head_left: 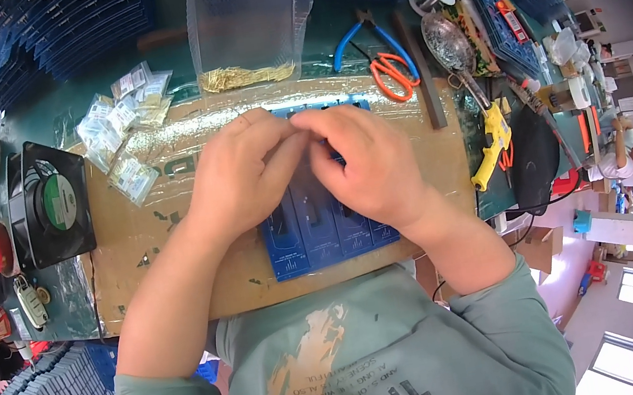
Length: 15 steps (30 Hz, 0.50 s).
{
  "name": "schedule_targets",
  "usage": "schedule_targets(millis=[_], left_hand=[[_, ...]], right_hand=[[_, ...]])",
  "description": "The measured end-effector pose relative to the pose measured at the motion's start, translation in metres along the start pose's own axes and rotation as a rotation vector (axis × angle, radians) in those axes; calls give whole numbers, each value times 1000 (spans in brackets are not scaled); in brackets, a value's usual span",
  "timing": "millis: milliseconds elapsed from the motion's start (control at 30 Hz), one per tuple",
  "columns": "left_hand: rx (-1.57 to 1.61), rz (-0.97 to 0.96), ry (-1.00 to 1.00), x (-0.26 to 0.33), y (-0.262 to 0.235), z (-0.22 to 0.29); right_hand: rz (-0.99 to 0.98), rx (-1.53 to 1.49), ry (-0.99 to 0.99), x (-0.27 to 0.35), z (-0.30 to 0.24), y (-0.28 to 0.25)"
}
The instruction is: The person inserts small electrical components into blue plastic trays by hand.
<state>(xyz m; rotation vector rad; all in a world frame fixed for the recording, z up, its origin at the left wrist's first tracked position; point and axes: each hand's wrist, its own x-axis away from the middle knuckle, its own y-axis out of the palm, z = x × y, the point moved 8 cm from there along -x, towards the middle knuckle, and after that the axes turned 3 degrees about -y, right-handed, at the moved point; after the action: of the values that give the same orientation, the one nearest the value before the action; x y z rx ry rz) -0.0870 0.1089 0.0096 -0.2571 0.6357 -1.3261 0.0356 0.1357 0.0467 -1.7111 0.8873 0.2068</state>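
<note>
Two hands, left hand (241, 172) and right hand (365, 160), are pressed fingertip to fingertip above the blue rectangular circuit-board panel (323, 234) laid on the brown cardboard sheet (135, 236); what is pinched cannot be told. Steadiness is best kept by wrists braced low.

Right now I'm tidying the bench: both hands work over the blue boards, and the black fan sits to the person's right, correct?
Not quite. The head view shows both hands, left and right, over the blue boards, but the black fan sits to the person's left.
</note>
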Motion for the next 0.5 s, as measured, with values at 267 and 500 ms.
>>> schedule_targets(millis=[267,500], left_hand=[[20,112,-114,-1,-11,-8],[43,150,-168,-2,-14,-16]], right_hand=[[-180,-325,566,46,37,-10],[-217,-800,850,106,43,-5]])
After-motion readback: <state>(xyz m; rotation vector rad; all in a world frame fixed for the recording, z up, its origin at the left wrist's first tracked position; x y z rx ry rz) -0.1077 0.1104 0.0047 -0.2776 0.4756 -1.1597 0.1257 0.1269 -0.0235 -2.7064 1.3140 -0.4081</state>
